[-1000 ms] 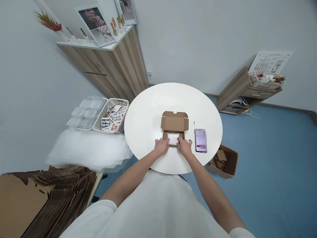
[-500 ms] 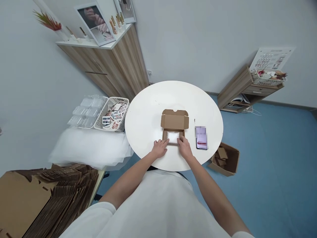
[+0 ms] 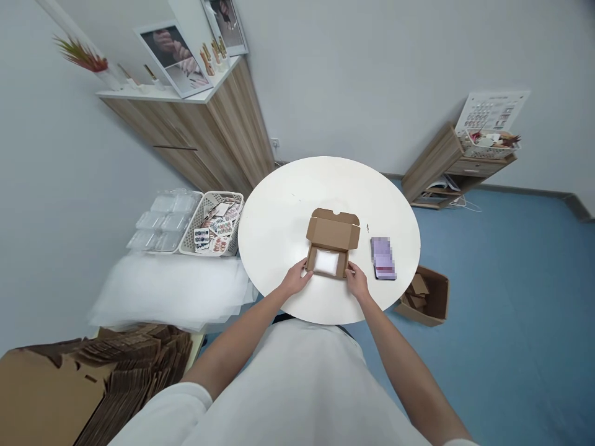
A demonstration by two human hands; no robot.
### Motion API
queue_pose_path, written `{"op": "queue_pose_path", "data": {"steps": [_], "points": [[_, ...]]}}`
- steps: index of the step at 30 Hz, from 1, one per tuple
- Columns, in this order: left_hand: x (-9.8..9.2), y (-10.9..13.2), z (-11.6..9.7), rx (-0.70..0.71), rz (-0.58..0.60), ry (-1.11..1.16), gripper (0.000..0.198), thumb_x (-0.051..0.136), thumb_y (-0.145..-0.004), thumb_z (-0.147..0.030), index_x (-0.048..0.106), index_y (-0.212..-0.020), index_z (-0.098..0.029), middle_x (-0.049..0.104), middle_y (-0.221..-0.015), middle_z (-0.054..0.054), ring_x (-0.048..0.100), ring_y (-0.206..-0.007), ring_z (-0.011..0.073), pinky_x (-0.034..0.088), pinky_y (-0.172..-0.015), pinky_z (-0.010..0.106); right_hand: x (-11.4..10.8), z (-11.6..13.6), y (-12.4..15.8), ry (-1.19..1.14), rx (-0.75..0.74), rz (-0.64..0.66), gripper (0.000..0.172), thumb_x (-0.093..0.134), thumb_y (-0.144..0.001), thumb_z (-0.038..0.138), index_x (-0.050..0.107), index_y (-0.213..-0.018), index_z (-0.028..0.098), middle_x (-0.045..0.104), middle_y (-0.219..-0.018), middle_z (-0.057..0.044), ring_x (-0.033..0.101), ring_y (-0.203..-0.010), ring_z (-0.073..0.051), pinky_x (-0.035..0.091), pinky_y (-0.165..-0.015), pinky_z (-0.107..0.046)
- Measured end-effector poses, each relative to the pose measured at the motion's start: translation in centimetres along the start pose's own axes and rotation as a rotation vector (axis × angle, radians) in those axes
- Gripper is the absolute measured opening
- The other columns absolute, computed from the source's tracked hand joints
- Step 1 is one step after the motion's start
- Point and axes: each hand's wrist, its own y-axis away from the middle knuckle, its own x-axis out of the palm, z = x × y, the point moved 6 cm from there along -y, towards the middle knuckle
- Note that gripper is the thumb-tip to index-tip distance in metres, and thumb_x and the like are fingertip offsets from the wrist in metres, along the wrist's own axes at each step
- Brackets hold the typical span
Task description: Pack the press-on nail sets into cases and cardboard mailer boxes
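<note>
A framed picture (image 3: 175, 59) stands on a wood-grain cabinet (image 3: 223, 130).

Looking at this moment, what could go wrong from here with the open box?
The lid of the cardboard box is up, so the white packet inside might slide out if the box tips. The left hand and right hand are at opposite sides, so uneven pressure might skew it. The phone lies near the right hand and could get knocked.

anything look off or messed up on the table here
Two things: blocky pixelation covers most of the phone and runs past its edge, and a dark mark, too small to identify, shows on the white table near the phone's far left corner. The open box looks undamaged.
</note>
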Motion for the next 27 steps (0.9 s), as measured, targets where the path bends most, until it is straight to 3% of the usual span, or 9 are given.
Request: {"op": "queue_pose_path", "data": {"steps": [4,12,16,22,27], "points": [[-1.2,-0.3,0.9,0.013,-0.021,0.071,0.051,0.047,-0.079,-0.034,0.036,-0.127,-0.022,0.056,-0.113,0.006,0.051,-0.102,0.0206,0.044,-0.081,0.032,1.5,1.3,0.4,0.03,0.009,-0.028,0.042,0.036,-0.078,0.025,0.048,-0.118,0.018,0.058,-0.112,-0.006,0.055,-0.098,-0.017,0.041,-0.087,-0.033],[-3.6,-0.5,4.1,-0.018,-0.018,0.155,0.05,0.047,-0.079,-0.031,0.036,-0.128,-0.021,0.048,-0.125,0.007,0.048,-0.109,0.0213,0.042,-0.084,0.033,4.4,3.2,0.8,0.032,0.049,-0.036,0.044,0.037,-0.077,0.023,0.046,-0.121,0.021,0.058,-0.113,-0.005,0.059,-0.09,-0.016,0.044,-0.082,-0.032],[-3.7,-0.7,4.9,-0.042,-0.04,0.196,0.043,0.045,-0.081,-0.03,0.04,-0.122,-0.021,0.053,-0.119,0.007,0.051,-0.105,0.0193,0.044,-0.081,0.031,4.6,3.2,1.2,-0.022,0.069,-0.042,0.044,0.04,-0.076,0.023,0.047,-0.12,0.021,0.057,-0.113,-0.006,0.058,-0.092,-0.016,0.044,-0.084,-0.032],[-3.8,-1.9,6.1,-0.115,-0.054,0.193,0.03,0.046,-0.08,-0.033,0.048,-0.107,-0.02,0.059,-0.105,0.006,0.056,-0.095,0.0173,0.045,-0.079,0.03,4.7,2.9,1.4,-0.099,0.135,-0.003,0.044,0.046,-0.074,0.024,0.048,-0.118,0.023,0.059,-0.11,-0.005,0.06,-0.081,-0.015,0.046,-0.079,-0.033],[-5.3,-4.2,6.9,-0.155,-0.091,0.302,0.035,0.042,-0.081,-0.042,0.051,-0.105,-0.017,0.059,-0.106,0.008,0.055,-0.095,0.0167,0.042,-0.084,0.03,3.6,2.3,0.7,-0.118,0.143,0.029,0.055,0.054,-0.071,0.038,0.043,-0.122,0.019,0.052,-0.118,-0.01,0.057,-0.087,-0.017,0.045,-0.079,-0.034]]}}
